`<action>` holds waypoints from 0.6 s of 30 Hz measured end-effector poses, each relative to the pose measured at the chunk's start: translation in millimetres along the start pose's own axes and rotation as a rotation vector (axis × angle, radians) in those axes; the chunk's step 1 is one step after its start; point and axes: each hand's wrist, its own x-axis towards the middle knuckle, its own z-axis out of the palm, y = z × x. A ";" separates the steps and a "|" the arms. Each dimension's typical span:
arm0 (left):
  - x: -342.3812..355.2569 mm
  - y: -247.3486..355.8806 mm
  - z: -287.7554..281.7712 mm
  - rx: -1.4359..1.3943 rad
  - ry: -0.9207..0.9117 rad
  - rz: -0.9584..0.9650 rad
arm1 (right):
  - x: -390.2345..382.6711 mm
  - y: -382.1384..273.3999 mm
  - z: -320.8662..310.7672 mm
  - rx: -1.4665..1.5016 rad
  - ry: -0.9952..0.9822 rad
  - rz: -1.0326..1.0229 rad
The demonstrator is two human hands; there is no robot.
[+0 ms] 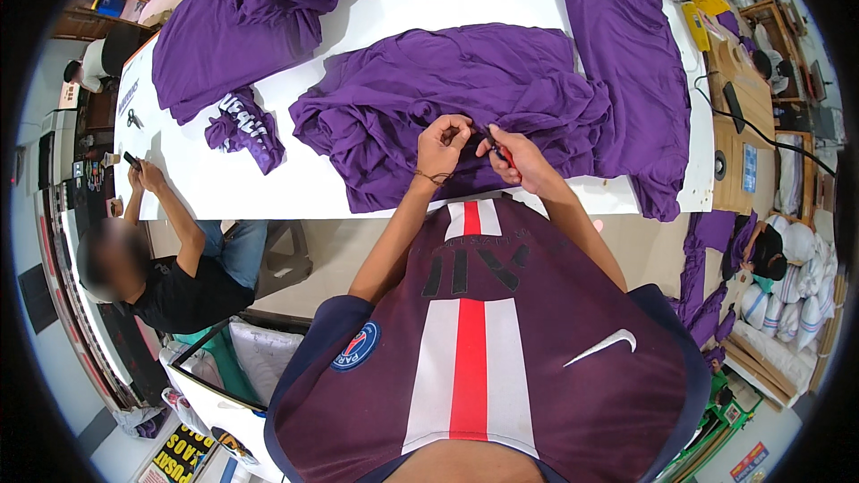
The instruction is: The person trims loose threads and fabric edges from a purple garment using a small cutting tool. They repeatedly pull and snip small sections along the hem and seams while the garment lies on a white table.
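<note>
My left hand [443,148] is raised over the near edge of a crumpled purple cloth garment pile [447,63], thumb and fingers pinched together. What it pinches, if anything, is too small to make out. Close beside it, my right hand [523,161] is closed around a small pair of red-and-black thread snips [506,156], the dark tip pointing toward the left fingers. On the right lies another length of purple cloth [631,98]. A large purple heap [242,36] sits at the far left, with a smaller purple piece bearing white print [246,131] in front of it.
The white table [385,0] ends just in front of me. At its left edge a person [192,259] sits holding a phone [132,161]; scissors [134,119] lie nearby. A yellow tool [695,27] and a black cable [761,130] are at the right.
</note>
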 end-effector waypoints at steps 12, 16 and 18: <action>-9.1 28.9 -15.5 -0.146 -0.183 -0.005 | 11.4 3.9 0.6 0.011 -0.020 0.094; -12.8 28.9 -34.3 -0.129 -0.219 -0.051 | 11.3 2.6 -1.6 -0.044 -0.063 0.085; -14.1 28.1 -36.8 -0.122 -0.239 -0.045 | 11.0 2.3 0.1 -0.041 -0.060 0.100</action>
